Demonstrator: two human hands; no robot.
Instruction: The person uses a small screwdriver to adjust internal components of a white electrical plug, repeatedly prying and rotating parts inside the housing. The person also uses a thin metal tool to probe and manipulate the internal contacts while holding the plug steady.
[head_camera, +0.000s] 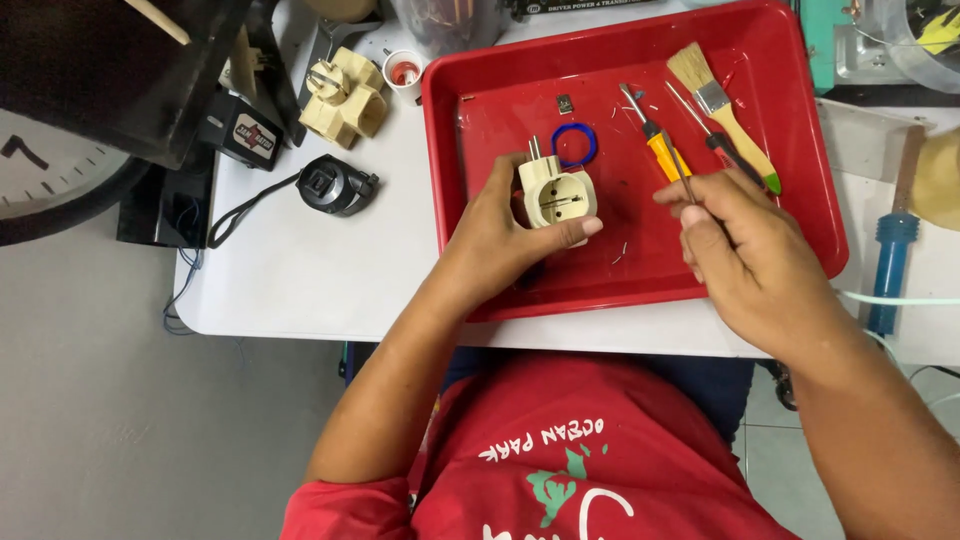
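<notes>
A white surface (300, 270) sits over a grey floor, and on it a red tray (800, 200) keeps your work and small tools corralled in one place. Your left hand (500, 240) has its grip closed around a cream plug adapter (556, 196), thumb pressed along its near edge and fingers wrapped behind, so the socket face is turned up toward you and the body stays steady above the tray. The adapter is blocky and cream-coloured, with a round recessed socket face showing two holes, and metal pins stick out of the end away from your palm. Just beyond that grip lies a blue ring (574, 144), flat on the tray. Your right hand (740, 240) pinches a thin metal tool (678, 168) between thumb and fingertips, its shaft pointing away from you, well clear of the adapter. Just past those fingertips lie a yellow-handled screwdriver (660, 150), a second slim driver and a paintbrush (722, 110), laid side by side within reach. Off the tray, beyond your left hand, rest another cream adapter (345, 95) and a black plug (335, 185)
</notes>
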